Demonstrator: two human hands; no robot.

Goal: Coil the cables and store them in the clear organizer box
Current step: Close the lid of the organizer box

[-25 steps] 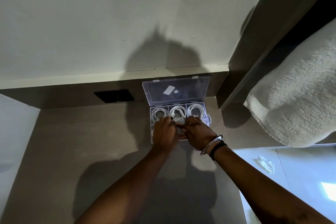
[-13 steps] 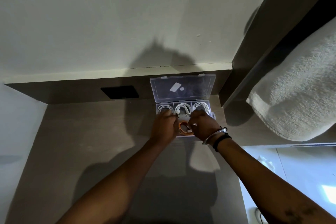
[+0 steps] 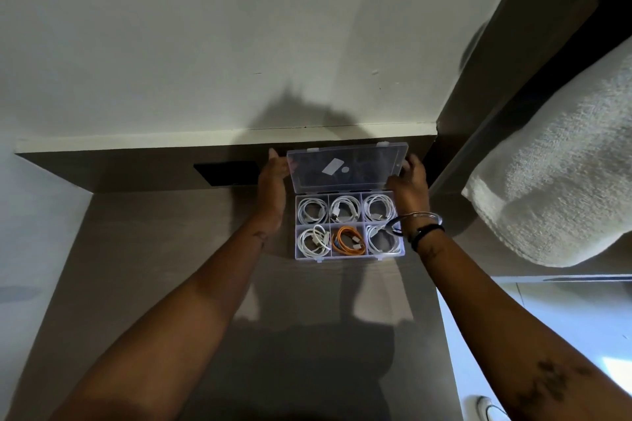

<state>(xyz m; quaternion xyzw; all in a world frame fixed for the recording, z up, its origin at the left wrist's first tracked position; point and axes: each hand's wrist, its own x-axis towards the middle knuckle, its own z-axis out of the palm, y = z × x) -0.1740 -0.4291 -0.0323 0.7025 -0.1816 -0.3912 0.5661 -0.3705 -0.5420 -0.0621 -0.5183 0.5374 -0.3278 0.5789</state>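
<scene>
Standing open on the brown table (image 3: 171, 267), the clear organizer box (image 3: 349, 258) looks all but finished. Its six compartments are each filled: three white coiled cables (image 3: 344, 208) run along the far row, and the near row holds another white coil at the left, an orange cable (image 3: 348, 240) in the middle, and one more white coil at the right, partly hidden behind the person's wrist and bracelets (image 3: 419, 224). No loose cable is visible on the table.

The lid (image 3: 347, 166) is tilted up against the back ledge, with a small white label on it. The left hand (image 3: 273, 181) is spread against the lid's left edge, fingers extended, and the right hand (image 3: 408, 181) curls around the lid's right edge, so both are holding the lid from either side.

By the look of it, the coiling and storing are done, and what remains is bringing the lid down and snapping the front clasps shut. The white coil in the near left compartment sits a little loose, with a loop riding high, and it may catch under the lid unless pressed down.
</scene>
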